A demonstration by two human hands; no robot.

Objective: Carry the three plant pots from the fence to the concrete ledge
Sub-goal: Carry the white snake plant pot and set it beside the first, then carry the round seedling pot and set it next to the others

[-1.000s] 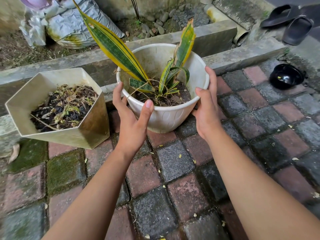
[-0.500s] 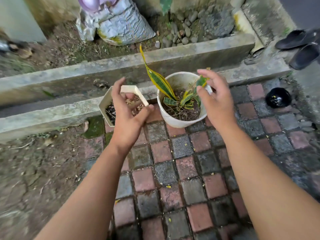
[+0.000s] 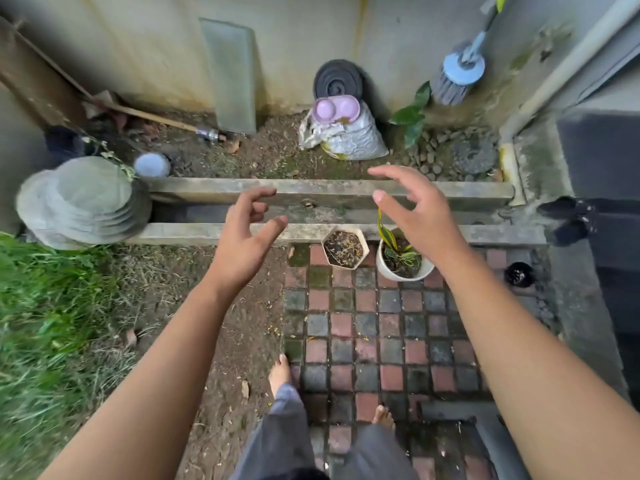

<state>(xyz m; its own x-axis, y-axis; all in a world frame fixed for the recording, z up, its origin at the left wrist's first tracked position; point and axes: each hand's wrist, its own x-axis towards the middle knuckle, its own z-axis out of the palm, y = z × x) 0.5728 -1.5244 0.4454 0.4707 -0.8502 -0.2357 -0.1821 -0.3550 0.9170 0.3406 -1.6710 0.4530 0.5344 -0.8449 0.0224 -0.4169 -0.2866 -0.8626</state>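
Observation:
Two pots stand on the brick paving, right against the near concrete ledge [image 3: 207, 233]. One is a cream hexagonal pot [image 3: 345, 249] holding dry soil and dead stems. The other is a round white pot [image 3: 403, 263] with a yellow-edged striped plant. My left hand [image 3: 244, 237] hovers high above the ground, left of the hexagonal pot, fingers spread and empty. My right hand [image 3: 420, 207] floats above the round pot, fingers apart, holding nothing. No third pot shows.
A second concrete ledge [image 3: 329, 188] runs behind a narrow gutter. Beyond it lie a grey sack [image 3: 346, 138] with a purple dish, a brush [image 3: 457, 72], a glass pane and a hammer. A stack of grey basins [image 3: 83, 202] sits left; grass fills the left. My bare feet stand on the checkered pavers [image 3: 374, 327].
My hands let go of the round white pot, which now rests beside the hexagonal pot. I have risen, so both pots look far smaller and my feet have come into view.

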